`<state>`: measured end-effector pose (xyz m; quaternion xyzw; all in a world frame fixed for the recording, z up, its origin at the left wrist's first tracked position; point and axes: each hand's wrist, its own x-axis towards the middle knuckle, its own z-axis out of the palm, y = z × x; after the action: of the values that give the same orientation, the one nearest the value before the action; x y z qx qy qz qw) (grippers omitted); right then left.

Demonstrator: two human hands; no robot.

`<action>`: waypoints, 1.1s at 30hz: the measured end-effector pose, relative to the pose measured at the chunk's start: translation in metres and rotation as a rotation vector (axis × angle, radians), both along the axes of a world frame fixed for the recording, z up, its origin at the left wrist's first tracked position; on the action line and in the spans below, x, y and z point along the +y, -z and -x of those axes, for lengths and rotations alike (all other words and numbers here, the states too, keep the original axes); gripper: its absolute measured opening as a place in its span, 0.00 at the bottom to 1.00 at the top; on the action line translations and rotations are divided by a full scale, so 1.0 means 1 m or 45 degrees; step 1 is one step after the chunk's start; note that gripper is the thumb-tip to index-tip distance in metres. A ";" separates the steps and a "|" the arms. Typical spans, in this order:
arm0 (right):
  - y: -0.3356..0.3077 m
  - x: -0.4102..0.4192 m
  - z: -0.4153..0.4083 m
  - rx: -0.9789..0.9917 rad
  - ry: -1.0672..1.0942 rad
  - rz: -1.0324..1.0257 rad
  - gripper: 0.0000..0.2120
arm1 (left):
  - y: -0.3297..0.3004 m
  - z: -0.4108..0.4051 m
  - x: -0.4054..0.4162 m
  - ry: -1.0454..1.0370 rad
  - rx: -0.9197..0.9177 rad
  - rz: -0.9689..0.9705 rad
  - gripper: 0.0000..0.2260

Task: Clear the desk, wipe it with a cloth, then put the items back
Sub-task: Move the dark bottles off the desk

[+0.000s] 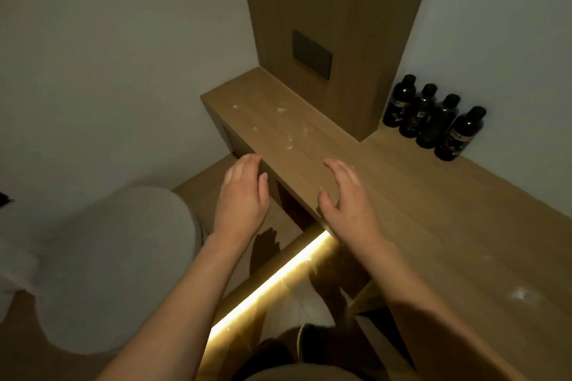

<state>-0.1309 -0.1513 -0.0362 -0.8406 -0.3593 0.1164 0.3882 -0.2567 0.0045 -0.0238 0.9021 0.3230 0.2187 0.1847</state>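
A long wooden desk (418,210) runs from the upper middle to the lower right, and white specks and smears (289,139) dot its left end. Several dark bottles (433,116) stand in a row at the back against the wall. My left hand (243,195) hovers just off the desk's front edge, fingers straight and empty. Over the front part of the desk my right hand (346,195) is held with its fingers spread and loosely bent, holding nothing. No cloth is in view.
A tall wooden panel (334,25) with a dark switch plate (312,54) rises behind the desk. A pale rounded seat (117,257) sits at the left. A lit strip (272,281) glows under the desk's edge. Another white smear (523,292) marks the desk's right end.
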 end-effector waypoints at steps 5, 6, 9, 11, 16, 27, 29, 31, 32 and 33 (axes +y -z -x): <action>-0.001 -0.019 -0.058 0.081 0.313 0.015 0.28 | 0.006 -0.091 -0.002 0.274 0.028 -0.007 0.17; -0.001 -0.025 -0.069 0.088 0.369 0.013 0.28 | 0.008 -0.109 -0.003 0.329 0.034 -0.005 0.17; -0.003 -0.041 -0.101 0.107 0.510 0.007 0.28 | 0.016 -0.166 -0.006 0.498 0.051 0.016 0.17; -0.004 -0.048 -0.123 0.121 0.615 0.017 0.27 | 0.020 -0.204 -0.007 0.600 0.036 0.036 0.17; -0.009 -0.055 -0.186 0.149 0.932 0.011 0.27 | 0.021 -0.299 -0.012 0.889 0.006 0.178 0.18; 0.032 -0.068 -0.342 0.134 1.109 0.211 0.25 | 0.059 -0.478 -0.059 1.102 0.199 0.491 0.20; 0.048 -0.066 -0.357 0.181 1.071 0.220 0.25 | 0.072 -0.493 -0.062 1.107 0.262 0.481 0.22; 0.063 -0.064 -0.367 0.250 1.049 0.192 0.23 | 0.081 -0.503 -0.063 1.092 0.277 0.515 0.22; 0.068 -0.064 -0.371 0.265 1.052 0.161 0.22 | 0.084 -0.506 -0.064 1.075 0.264 0.529 0.21; 0.072 -0.063 -0.374 0.260 1.065 0.124 0.21 | 0.086 -0.508 -0.065 1.058 0.248 0.533 0.19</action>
<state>0.2429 -0.2143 -0.1079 -0.9154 0.0585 0.0484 0.3954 0.2509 -0.0600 -0.1098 0.9146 -0.0122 -0.0291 0.4031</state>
